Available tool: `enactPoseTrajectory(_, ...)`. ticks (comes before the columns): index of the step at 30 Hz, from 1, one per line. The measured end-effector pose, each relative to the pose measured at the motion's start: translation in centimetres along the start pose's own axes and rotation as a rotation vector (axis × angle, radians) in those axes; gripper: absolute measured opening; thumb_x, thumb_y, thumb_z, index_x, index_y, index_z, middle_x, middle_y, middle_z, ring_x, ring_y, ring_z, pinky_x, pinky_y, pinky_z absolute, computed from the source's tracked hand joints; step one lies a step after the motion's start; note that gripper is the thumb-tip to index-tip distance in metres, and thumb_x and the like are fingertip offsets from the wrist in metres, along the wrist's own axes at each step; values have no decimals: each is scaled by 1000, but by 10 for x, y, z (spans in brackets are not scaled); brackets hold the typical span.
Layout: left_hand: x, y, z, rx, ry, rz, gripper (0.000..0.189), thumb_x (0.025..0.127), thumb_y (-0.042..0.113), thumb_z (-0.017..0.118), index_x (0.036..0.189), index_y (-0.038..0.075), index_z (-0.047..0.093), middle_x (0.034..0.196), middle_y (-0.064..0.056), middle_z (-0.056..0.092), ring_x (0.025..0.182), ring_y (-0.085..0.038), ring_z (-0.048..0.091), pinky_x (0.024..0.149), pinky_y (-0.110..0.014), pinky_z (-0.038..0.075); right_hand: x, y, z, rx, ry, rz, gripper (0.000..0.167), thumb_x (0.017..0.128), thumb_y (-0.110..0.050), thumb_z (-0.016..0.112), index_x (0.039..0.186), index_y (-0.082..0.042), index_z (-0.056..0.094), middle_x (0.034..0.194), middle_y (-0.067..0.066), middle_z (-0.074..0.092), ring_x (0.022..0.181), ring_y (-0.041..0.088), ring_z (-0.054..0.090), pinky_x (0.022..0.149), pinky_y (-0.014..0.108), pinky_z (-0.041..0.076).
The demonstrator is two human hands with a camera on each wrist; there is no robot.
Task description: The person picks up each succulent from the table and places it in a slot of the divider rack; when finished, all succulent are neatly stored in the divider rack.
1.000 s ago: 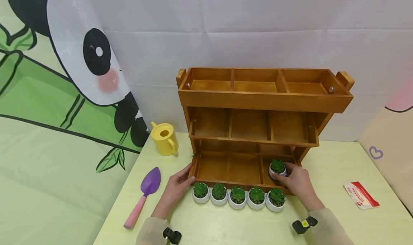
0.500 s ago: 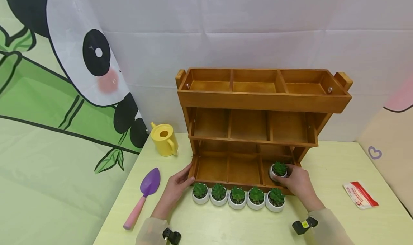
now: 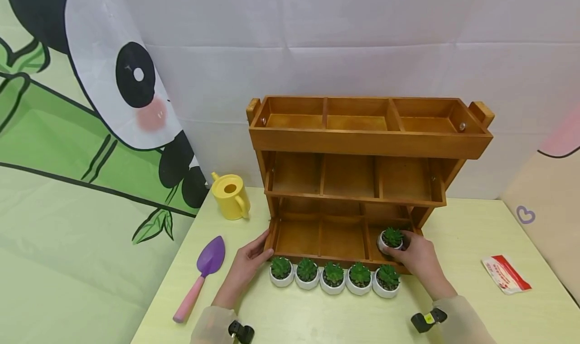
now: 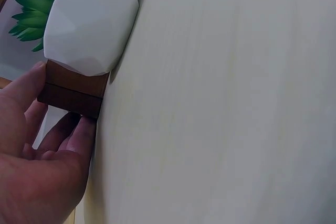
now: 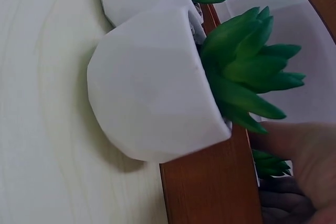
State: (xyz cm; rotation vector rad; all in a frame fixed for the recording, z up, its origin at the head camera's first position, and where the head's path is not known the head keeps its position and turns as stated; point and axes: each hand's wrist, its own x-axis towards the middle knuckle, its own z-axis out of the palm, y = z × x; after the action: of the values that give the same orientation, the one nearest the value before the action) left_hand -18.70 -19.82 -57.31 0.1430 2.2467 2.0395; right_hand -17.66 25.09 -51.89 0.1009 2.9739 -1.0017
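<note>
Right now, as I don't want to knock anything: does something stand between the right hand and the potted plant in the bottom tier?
Nothing visible does: the right hand grips the potted plant in the right compartment of the bottom tier. The five other pots stand in front, not between them.

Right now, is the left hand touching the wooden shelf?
Touching. The left wrist view shows the left hand at an end of the wooden shelf, fingers right against it with no visible gap.
</note>
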Motion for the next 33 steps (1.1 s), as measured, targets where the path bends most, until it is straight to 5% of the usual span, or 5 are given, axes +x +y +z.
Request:
enactPoseTrajectory(16, 0, -4, -1, -2, -3, 4, 59, 100, 13, 73, 156, 18, 53, 159, -11, 46, 144, -32, 46, 111, -32, 45, -23, 4, -6, 192, 84, -23, 74, 93, -34, 83, 143, 13, 53, 132, 34, 63, 114, 44, 68, 88, 44, 62)
enactPoseTrajectory(25, 0, -2, -1, -15, 4, -16, 58, 100, 12, 72, 155, 22, 54, 160, -6, 46, 145, -28, 44, 111, -30, 44, -36, 9, -6, 330, 173, -55, 70, 94, -30, 82, 145, 9, 54, 130, 29, 66, 113, 40, 70, 80, 7, 53)
enactPoseTrajectory(33, 0, -1, 0, -14, 8, -16, 58, 100, 11, 72, 155, 21, 54, 159, -6, 46, 145, -27, 44, 112, -30, 44, -45, 15, 0, 358, 238, -108, 64, 91, -23, 85, 141, 7, 59, 127, 25, 69, 112, 34, 70, 85, 13, 56)
